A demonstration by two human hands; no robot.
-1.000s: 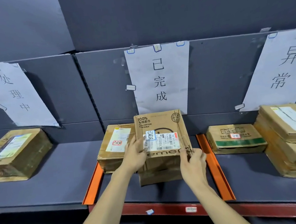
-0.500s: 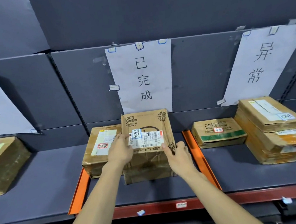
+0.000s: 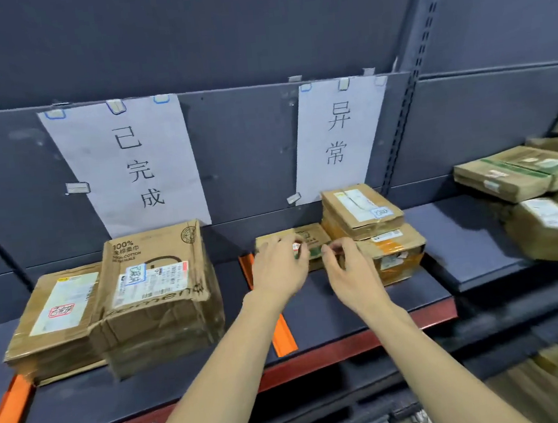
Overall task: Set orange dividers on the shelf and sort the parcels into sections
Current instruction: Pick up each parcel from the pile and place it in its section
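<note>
Two orange dividers lie on the dark shelf (image 3: 413, 286): one (image 3: 6, 419) at the far left, one (image 3: 283, 340) in the middle, partly hidden by my left arm. Between them stand a taped flat parcel (image 3: 57, 313) and a "100% cotton" box (image 3: 158, 293) leaning on it. Right of the middle divider lies a small flat parcel (image 3: 313, 238) with a green stripe. My left hand (image 3: 280, 269) and my right hand (image 3: 349, 272) hover at its front, fingers loosely curled, gripping nothing. Whether they touch it I cannot tell.
Beside the small parcel sits a stack of two taped parcels (image 3: 364, 212). Paper signs (image 3: 135, 164) (image 3: 338, 132) hang on the back wall. More parcels (image 3: 508, 177) are piled on the neighbouring shelf at the right. A red rail (image 3: 320, 355) runs along the shelf's front edge.
Both hands have let go of the cotton box, which now rests on the shelf, and moved right across the middle divider to the small flat parcel. The view has swung right.
</note>
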